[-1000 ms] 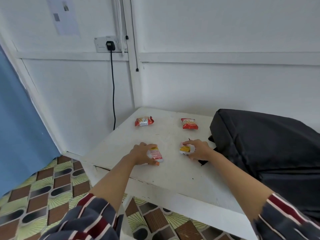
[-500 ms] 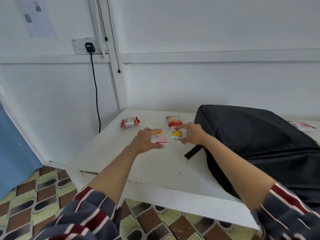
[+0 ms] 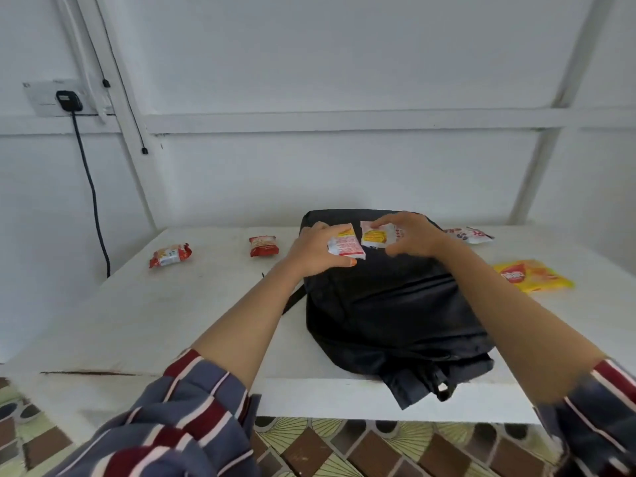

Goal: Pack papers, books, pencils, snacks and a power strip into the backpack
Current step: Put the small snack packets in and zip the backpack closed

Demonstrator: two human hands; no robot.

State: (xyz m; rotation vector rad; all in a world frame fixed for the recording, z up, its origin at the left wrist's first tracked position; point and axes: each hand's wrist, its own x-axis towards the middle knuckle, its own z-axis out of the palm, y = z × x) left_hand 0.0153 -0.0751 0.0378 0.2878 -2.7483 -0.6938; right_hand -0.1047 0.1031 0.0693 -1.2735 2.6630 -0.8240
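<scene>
Over the black backpack [image 3: 395, 304] on the worktop [image 3: 172, 304], left hand [image 3: 311, 253] pinches a pink snack packet [image 3: 346, 247], right hand [image 3: 413, 235] seemingly a yellow packet [image 3: 374, 235], both light, crinkly, slippery, best gripped by their edges.

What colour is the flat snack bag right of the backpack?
The snack bag is yellow with a red logo; head view shows it best.

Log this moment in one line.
left hand: holds pink-white snack packet | right hand: holds yellow-white snack packet | black fabric backpack: below hands
</scene>
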